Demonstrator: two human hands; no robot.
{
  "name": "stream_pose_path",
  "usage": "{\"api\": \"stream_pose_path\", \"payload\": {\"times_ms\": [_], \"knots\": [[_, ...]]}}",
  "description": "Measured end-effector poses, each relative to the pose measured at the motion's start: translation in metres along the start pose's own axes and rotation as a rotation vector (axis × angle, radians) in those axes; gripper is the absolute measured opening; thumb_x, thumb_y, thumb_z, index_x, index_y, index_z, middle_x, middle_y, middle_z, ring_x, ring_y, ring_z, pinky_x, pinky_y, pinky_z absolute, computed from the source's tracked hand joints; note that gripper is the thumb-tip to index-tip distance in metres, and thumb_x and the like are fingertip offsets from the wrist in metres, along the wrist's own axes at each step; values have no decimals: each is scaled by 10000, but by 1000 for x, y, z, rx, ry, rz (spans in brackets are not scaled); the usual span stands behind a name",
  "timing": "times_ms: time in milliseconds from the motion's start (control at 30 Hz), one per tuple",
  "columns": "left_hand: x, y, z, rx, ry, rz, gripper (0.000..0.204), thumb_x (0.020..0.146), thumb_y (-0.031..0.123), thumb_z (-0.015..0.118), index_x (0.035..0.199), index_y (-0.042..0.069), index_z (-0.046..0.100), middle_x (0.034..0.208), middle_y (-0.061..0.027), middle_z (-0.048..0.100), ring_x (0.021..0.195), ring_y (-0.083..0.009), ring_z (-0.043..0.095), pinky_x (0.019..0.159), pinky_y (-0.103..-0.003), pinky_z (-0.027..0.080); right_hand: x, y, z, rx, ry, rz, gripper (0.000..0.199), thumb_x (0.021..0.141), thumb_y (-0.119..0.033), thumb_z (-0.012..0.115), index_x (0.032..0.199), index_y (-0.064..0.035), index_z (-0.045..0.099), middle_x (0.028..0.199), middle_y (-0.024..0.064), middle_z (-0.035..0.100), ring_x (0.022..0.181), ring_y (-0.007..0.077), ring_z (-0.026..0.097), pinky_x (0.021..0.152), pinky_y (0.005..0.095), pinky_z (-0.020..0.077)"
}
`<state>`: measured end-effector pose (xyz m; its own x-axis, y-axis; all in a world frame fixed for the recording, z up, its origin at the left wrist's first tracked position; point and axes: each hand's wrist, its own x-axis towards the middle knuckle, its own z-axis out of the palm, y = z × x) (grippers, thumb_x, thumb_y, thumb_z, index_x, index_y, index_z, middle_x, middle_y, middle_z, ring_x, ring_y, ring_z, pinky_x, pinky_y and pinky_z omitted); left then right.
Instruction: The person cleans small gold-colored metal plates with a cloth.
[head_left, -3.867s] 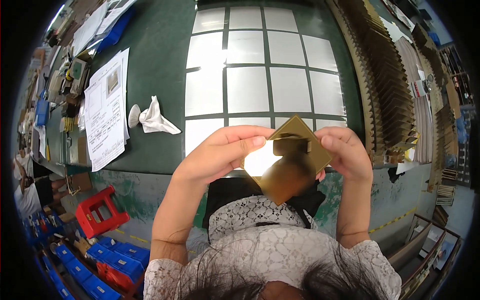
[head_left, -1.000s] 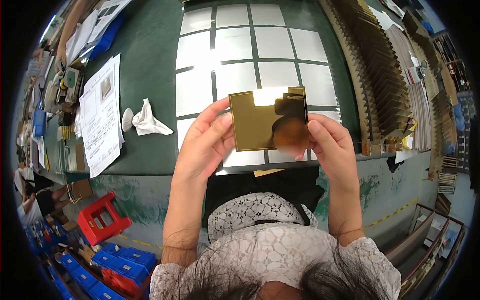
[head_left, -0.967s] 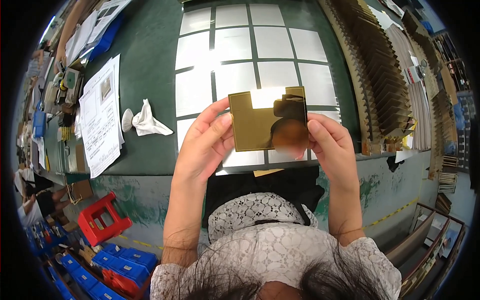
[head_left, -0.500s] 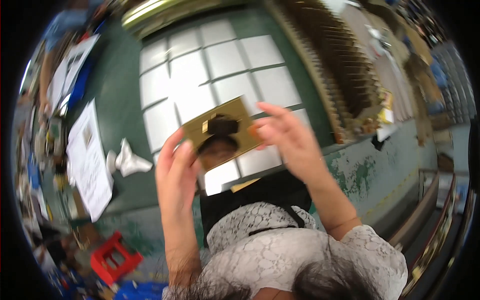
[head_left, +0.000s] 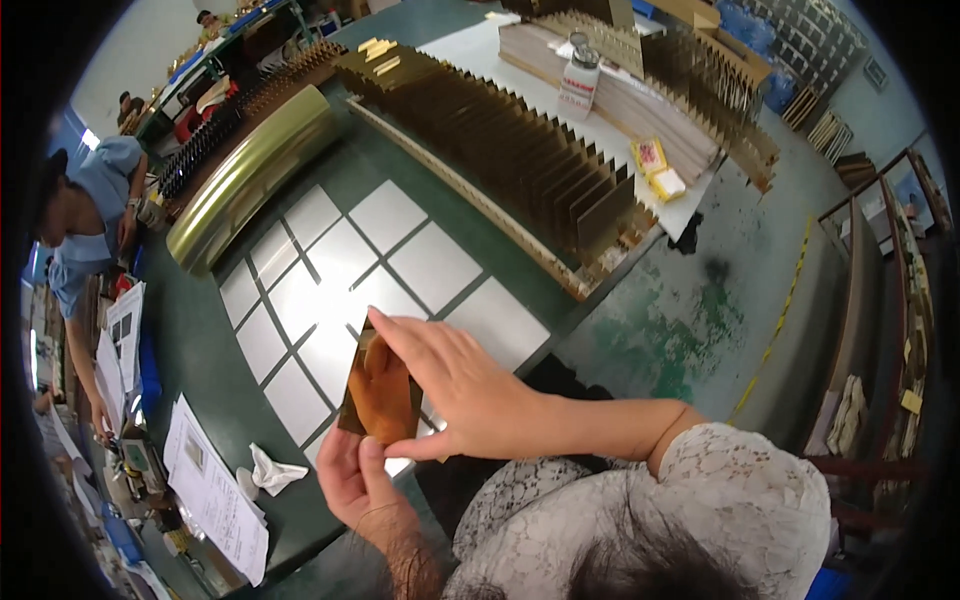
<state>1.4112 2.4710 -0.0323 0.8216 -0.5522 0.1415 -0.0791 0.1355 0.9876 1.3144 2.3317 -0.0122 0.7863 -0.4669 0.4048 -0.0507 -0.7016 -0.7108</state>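
A small mirror-like gold plate (head_left: 362, 412) stands tilted between my two hands, its face reflecting fingers. My left hand (head_left: 372, 492) pinches its lower edge, thumb in front and fingers behind. Across its right side reaches my right hand (head_left: 465, 385), fingertips at the top corner and thumb near the bottom edge. Under and beyond the plate, several silvery-white square sheets (head_left: 435, 262) lie in rows on the green table (head_left: 205, 365). The nearest sheets are partly hidden by my hands.
A slotted rack of upright metal plates (head_left: 500, 130) runs along the table's far right side. A gold film roll (head_left: 250, 180) lies at the back left. Papers (head_left: 215, 490) and a crumpled white cloth (head_left: 275, 470) sit at left. A co-worker's arm (head_left: 85, 370) reaches in there. A bottle (head_left: 578, 85) stands beyond the rack.
My right hand has come over the plate, from fingers spread beside its right edge to spanning it. The plate has turned more upright. The view has swung, showing more of the room.
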Motion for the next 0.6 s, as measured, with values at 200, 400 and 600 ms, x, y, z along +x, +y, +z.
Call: {"api": "stream_pose_path", "payload": {"times_ms": [200, 400, 600], "knots": [[-15, 12, 8, 57, -109, 43, 385, 934, 42, 509, 1296, -26, 400, 1180, -215, 588, 1070, -235, 597, 911, -328, 484, -20, -1, -13, 70, 69, -10, 1069, 695, -341, 806, 1462, 7, 148, 1393, 220, 317, 1260, 378, 355, 1047, 457, 304], [-5, 32, 22, 38, -12, 4, 439, 948, 137, 482, 1337, -16, 350, 1165, -247, 581, 920, -268, 659, 761, -323, 532, -54, 23, -64, -228, 520, -47, 1136, 649, -290, 854, 1460, 29, 125, 1442, 211, 287, 1313, 335, 338, 1084, 437, 292], [2, 24, 17, 15, -9, -51, 419, 939, 116, 491, 1321, -12, 376, 1165, -232, 586, 904, -257, 658, 727, -307, 522, -72, 57, -73, -395, 650, 140, 1078, 704, -138, 819, 1470, 15, 77, 1442, 198, 267, 1289, 305, 363, 1088, 416, 293]]}}
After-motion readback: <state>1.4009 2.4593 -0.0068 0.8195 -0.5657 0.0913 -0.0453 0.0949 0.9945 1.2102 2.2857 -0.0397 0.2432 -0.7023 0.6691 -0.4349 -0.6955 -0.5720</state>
